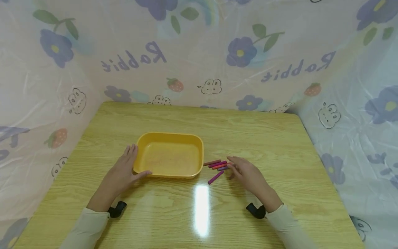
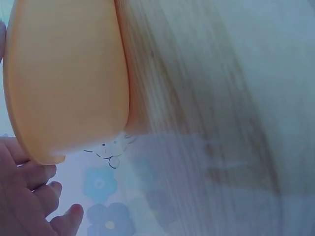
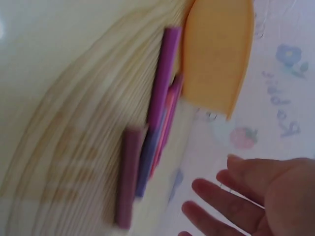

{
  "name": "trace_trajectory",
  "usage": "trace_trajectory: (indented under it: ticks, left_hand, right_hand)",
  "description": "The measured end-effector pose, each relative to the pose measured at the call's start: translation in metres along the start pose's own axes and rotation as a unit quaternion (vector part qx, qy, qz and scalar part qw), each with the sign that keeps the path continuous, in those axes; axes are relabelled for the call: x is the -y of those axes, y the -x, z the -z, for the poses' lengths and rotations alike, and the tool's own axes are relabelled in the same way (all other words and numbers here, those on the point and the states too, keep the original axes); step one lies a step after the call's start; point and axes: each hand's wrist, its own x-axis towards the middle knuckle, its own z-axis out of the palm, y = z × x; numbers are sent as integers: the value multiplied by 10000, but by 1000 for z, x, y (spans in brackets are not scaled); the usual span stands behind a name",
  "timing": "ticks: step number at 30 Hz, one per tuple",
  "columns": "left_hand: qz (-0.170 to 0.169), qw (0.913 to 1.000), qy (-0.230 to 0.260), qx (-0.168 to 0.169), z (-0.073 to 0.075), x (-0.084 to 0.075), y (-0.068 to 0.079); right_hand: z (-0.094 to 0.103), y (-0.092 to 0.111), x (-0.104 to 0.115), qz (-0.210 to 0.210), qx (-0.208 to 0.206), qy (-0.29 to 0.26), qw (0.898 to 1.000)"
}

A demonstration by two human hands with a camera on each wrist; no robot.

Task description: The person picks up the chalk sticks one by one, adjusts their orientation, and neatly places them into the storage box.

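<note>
My left hand (image 1: 119, 173) is at the left end of a yellow plastic tray (image 1: 170, 174), its fingers along the left wall and its thumb over the near rim. In the left wrist view the fingers (image 2: 37, 174) bend at the end of the tray. Just right of the tray lie several short crayon-like sticks: brown-red (image 1: 212, 162), magenta, orange and violet ones bunched together. A purple stick (image 1: 216, 177) lies slantwise nearer to me. My right hand (image 1: 248, 174) hovers at the bunch's right end, fingers spread and loosely bent, with nothing visible between them in the right wrist view.
The wood-grain table (image 1: 264, 135) carries a bright light reflection near its front middle. A printed plastic sheet (image 1: 192, 45) with flowers and rabbits rises behind it and on both sides. A black strap piece (image 1: 256, 210) shows at each wrist.
</note>
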Motion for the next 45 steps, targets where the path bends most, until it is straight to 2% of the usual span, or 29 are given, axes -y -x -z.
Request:
trace_trajectory:
  ticks: [3, 9, 12, 18, 28, 33, 45]
  left_hand:
    - [18, 10000, -35, 29, 3, -1, 1]
    - [104, 9999, -96, -19, 6, 0, 3]
    - [123, 9999, -61, 2, 6, 2, 4]
    - [199, 9996, 136, 138, 6, 3, 5]
    - [212, 9993, 217, 203, -1, 7, 4]
    - [210, 9993, 212, 221, -4, 8, 3]
    - [234, 9994, 168, 188, -5, 8, 1]
  right_hand:
    - [7, 5, -13, 32, 32, -12, 10000]
    - [15, 11, -32, 894, -92, 51, 9959]
    - [17, 13, -36, 1022, 56, 31, 9947]
    - [11, 12, -44, 1243, 353, -258, 9913]
    - [-5, 8, -52, 1964, 323, -129, 9799]
    - [-8, 10, -52, 2035, 427, -165, 9780]
    - [-9, 7, -53, 1810, 643, -1, 9814]
